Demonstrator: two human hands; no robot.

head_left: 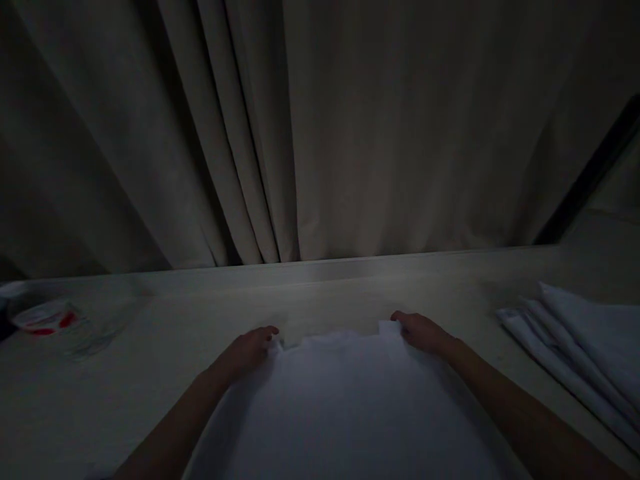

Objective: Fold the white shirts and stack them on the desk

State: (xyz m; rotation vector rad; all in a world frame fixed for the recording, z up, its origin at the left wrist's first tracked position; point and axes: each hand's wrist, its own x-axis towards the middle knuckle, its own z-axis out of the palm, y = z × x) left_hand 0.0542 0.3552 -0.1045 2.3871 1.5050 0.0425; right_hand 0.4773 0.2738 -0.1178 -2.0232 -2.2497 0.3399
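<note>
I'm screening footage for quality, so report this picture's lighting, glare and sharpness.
In the head view, light is dim throughout, with dark shadow in folds of the curtain; no glare shows on the white cloth between the left hand and right hand; the red-marked item at far left looks smeared.

Dim, homelike room with curtains [360, 133]

White cloth [340, 407], pinched at both far corners.
Plain and spread wide over the pale tabletop [325, 303] — its far edge uneven, a squared flap jutting at the right corner — with the near end running out of view.
</note>
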